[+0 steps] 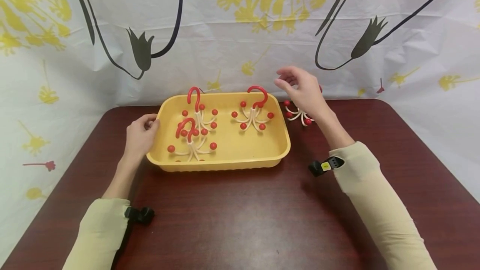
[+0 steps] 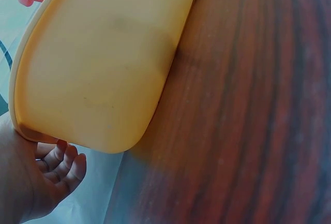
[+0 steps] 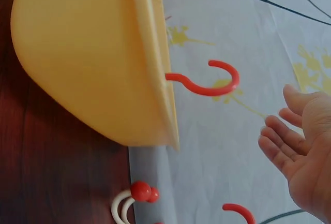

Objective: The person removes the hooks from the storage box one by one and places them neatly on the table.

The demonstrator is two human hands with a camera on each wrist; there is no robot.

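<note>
The tray is showing plain yellow, the ball-tipped hangers red and cream, the tabletop reddish-brown woodgrain; the backdrop sheet is displaying yellow-and-grey florals on white.

Tray: on the table, by its far edge; cloth hanging behind
Inside, left: front hanger; rear hanger just behind it
Inside, right: third hanger, toward the back
Right of the tray: fourth hanger, on the table; partly behind the right hand in the head view
Tray's left end: left hand, touching it
</note>
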